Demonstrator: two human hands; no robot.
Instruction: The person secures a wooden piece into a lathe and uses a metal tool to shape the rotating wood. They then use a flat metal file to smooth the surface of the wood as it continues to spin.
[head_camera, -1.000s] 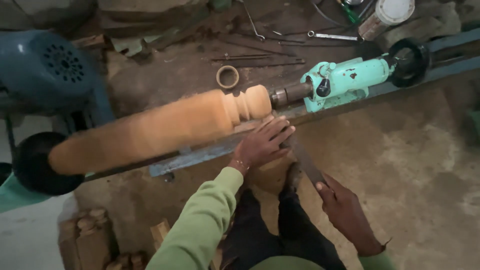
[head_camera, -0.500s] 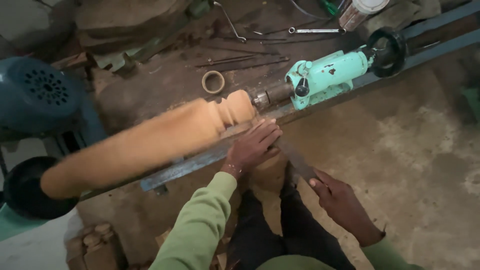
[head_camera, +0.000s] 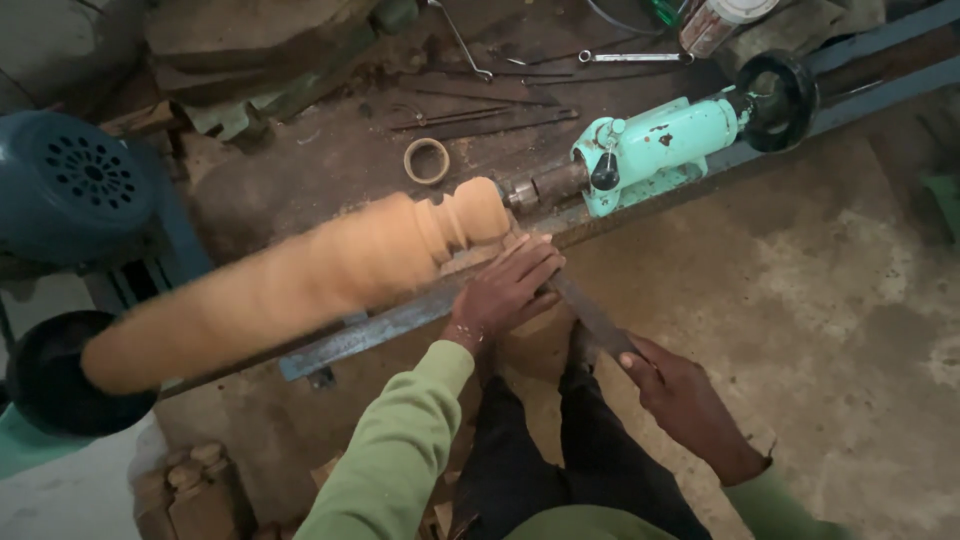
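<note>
Across the lathe bed, long turned wood spindle runs from the left end to the mint-green tailstock near the right end; blurred, beads at its right end. Blue motor housing at far left. Black handwheel behind tailstock. Left hand lies flat at the bed rail just under the beaded end, fingers pressed together over a flat steel chisel. Right hand grips the chisel's handle end, fingers wrapped round it. Small wooden ring on floor beyond spindle.
</note>
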